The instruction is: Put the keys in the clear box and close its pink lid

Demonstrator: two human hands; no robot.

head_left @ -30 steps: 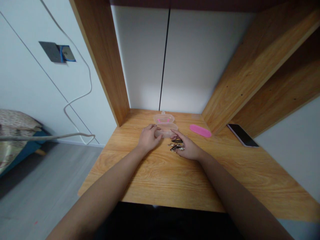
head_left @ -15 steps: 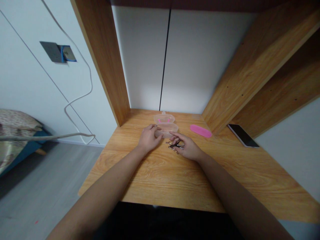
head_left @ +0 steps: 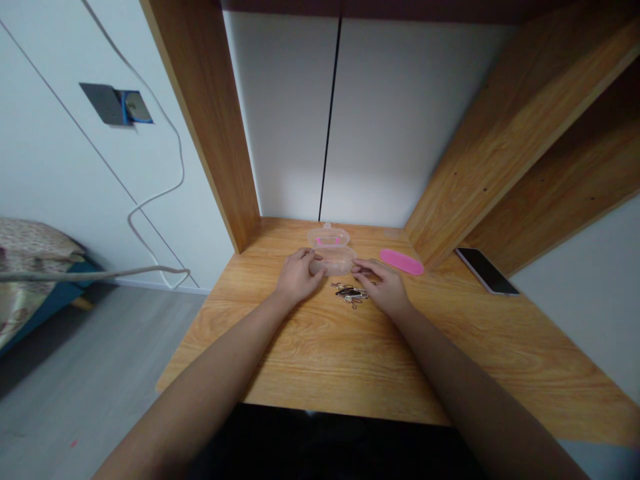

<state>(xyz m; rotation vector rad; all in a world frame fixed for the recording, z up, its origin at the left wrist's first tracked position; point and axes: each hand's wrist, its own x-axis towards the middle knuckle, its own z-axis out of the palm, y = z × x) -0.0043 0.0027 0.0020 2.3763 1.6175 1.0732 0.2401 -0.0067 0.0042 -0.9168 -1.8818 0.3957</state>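
Note:
A clear plastic case (head_left: pixel 336 261) lies open on the wooden desk, its hinged lid (head_left: pixel 326 238) tipped back toward the wall with a pink mark on it. My left hand (head_left: pixel 299 275) grips the left end of the case, thumb at the near side. At the right end, my right hand (head_left: pixel 384 287) has its fingers closed on the case rim. Just in front of the case lies a small heap of metal pieces (head_left: pixel 351 293), gold, silver and dark; their kind is too small to make out. A pink oval plastic piece (head_left: pixel 401 261) rests to the right.
A phone (head_left: pixel 486 271) lies at the right by the wooden upright. Side panels and a white back wall (head_left: pixel 370 133) enclose the desk (head_left: pixel 310 360). On the left hang a white cable (head_left: pixel 181 153) and an open wall socket (head_left: pixel 115 105).
My right hand has moved from the heap of metal pieces up and right to the right end of the case. The heap now lies uncovered. My left hand has stayed put.

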